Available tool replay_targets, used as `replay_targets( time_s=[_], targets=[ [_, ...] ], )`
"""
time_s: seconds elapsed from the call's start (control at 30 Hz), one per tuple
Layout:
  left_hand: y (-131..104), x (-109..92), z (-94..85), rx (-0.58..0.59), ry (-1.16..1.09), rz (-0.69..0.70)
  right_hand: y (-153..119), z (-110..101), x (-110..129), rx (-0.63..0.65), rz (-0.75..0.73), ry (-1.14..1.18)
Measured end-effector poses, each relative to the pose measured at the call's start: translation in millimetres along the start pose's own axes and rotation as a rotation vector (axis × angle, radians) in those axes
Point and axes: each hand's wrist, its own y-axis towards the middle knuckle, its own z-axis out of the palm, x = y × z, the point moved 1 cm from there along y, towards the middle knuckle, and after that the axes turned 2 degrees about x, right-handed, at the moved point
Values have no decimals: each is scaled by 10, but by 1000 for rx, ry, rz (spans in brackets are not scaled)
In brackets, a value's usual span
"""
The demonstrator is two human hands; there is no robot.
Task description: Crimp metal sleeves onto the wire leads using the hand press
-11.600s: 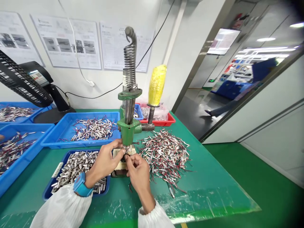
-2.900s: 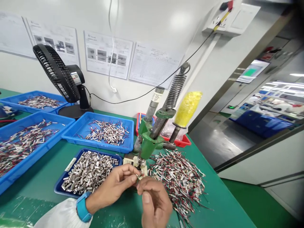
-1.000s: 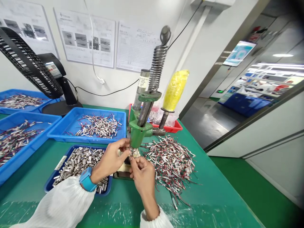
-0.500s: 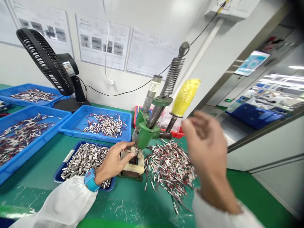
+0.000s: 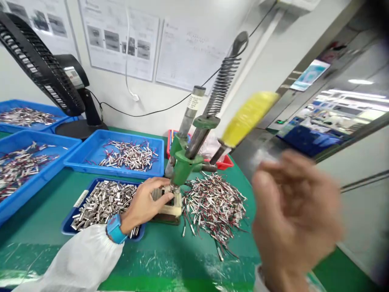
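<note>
A green hand press [image 5: 185, 166] with a tall coil spring [image 5: 225, 87] stands on the bench, its yellow-wrapped lever handle [image 5: 249, 119] leaning to the right. My left hand [image 5: 148, 198] rests at the pale fixture [image 5: 173, 210] under the ram. Its thumb and forefinger are stretched and apart, with the tips at the fixture; no part shows between them. To the right of the handle, my right hand [image 5: 294, 207] is raised and smeared by motion. Its fingers look curled, and whether anything is in them is unclear. A heap of wired metal cylinders [image 5: 215, 207] lies right of the press.
Left of the press, a dark blue tray [image 5: 71, 211] holds short metal tubes [image 5: 106, 202]. Behind it are blue trays [image 5: 142, 172] of wired cylinders. A black fan [image 5: 39, 65] stands at the back left, and a red tray [image 5: 226, 163] sits behind the press.
My right hand has moved rightward and closer to the camera. The yellow handle has tilted further to the right. My left hand stays at the fixture, while the whole view has shifted slightly.
</note>
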Motion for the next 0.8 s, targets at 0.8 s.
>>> replay_targets(
  time_s=[0.8],
  targets=[
    [179,289,-553,489,910,-15,-1598,158,-889,264,187,-140]
  ],
)
